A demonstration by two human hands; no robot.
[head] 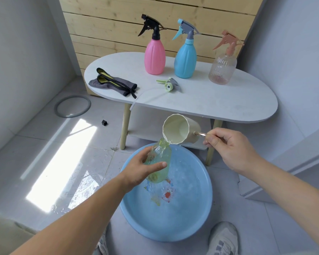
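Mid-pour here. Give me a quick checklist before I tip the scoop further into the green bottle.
1. Left hand grips green bottle: ok.
2. Right hand holds scoop by its handle: ok.
3. Scoop lip at the bottle mouth: ok.
4. Bottle over blue basin for spills: ok.
5. Water level in bottle: cannot tell.
6. Spray head lying on table, within sight: ok.

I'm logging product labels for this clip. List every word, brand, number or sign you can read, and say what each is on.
No readable text anywhere.
The pink plastic spray bottle, blue plastic spray bottle and clear ribbed spray bottle: no labels.
The pale green clear bottle and cream plastic scoop: plain.
The coloured print on the bottom of the round blue plastic basin: blurred, no letters can be made out.
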